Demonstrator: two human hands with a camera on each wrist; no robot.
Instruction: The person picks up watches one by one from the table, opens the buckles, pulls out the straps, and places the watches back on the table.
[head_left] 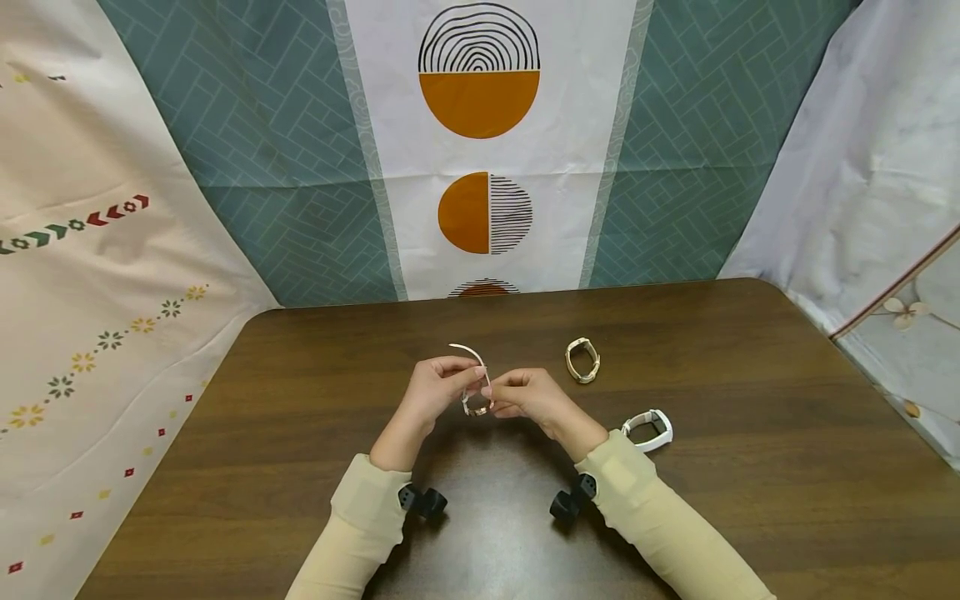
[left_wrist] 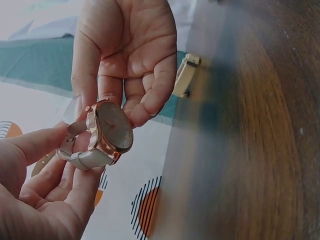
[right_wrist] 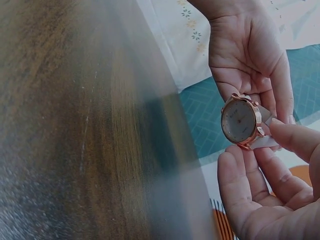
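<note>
Both hands hold a wristwatch [left_wrist: 114,125] with a rose-gold case, pale dial and white strap, raised over the table's middle. My left hand [head_left: 435,387] pinches the strap between thumb and fingers. From the other side, my right hand [head_left: 534,396] grips the strap with its thumb and fingertips. In the head view, one thin strap end [head_left: 465,347] sticks up above the fingers. The right wrist view shows the dial [right_wrist: 238,121] facing toward that camera. Fingers hide part of the strap, and I cannot tell whether its buckle is fastened.
A gold watch [head_left: 569,358] stands on the brown wooden table [head_left: 300,467] to the right of the hands. Nearer, beside the right sleeve, lies a white watch [head_left: 666,423]. Patterned cloths hang behind the table and at both sides.
</note>
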